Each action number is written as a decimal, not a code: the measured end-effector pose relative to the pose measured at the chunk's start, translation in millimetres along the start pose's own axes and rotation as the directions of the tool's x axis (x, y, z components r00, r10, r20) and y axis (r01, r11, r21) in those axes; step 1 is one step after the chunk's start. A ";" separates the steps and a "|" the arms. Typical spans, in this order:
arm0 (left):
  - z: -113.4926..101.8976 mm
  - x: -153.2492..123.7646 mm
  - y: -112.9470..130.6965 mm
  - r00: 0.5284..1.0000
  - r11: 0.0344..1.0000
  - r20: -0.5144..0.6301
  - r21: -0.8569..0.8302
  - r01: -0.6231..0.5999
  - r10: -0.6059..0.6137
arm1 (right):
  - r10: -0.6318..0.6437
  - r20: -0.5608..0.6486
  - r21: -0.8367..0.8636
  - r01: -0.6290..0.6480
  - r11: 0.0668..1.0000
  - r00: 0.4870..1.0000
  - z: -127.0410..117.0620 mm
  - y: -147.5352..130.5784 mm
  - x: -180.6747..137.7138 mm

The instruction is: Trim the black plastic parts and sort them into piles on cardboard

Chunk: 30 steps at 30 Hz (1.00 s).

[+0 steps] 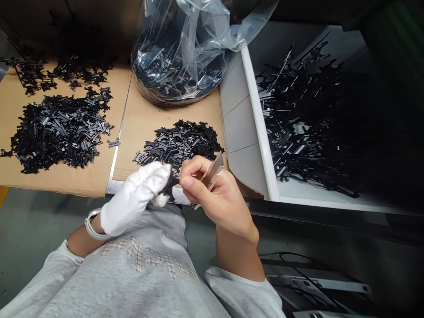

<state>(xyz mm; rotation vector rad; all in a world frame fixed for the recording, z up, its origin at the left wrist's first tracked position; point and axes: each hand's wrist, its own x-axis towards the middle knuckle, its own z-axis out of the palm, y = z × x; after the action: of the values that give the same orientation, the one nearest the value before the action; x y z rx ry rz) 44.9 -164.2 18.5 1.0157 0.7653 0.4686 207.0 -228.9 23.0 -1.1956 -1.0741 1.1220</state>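
Observation:
My left hand [137, 196] wears a white glove and pinches a small black plastic part [169, 185] at its fingertips. My bare right hand [217, 196] grips a thin metal blade [212, 173], and its thumb rests close to the black part. Both hands are held together just below the front edge of the table. A small pile of black plastic parts [180, 143] lies on the cardboard right above them.
A larger pile of black parts [59, 132] lies on cardboard [39, 174] at left, with more parts [79, 70] behind it. A clear plastic bag [185, 53] of parts stands at the back. A white bin [265, 159] at right holds many parts.

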 end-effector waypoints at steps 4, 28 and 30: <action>-4.3 -0.9 -1.2 0.993 1.000 0.117 -0.014 -0.025 0.026 | -0.026 -0.008 0.030 0.027 0.999 1.000 -3.2 4.6 -1.4; 7.4 -11.1 12.4 0.997 0.997 -0.056 0.054 0.058 -0.055 | -0.431 0.124 -0.508 0.430 0.746 0.894 -7.2 9.6 -22.2; 8.1 -12.0 12.9 0.997 0.998 -0.054 0.041 0.053 -0.051 | -0.439 0.140 -0.479 0.448 0.754 0.888 -7.3 8.7 -21.8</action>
<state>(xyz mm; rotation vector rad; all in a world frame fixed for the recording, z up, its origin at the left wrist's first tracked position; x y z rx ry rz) 43.1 -170.9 36.6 1.0235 0.8502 0.4379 210.7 -251.1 13.2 -1.2243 -1.6310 0.4853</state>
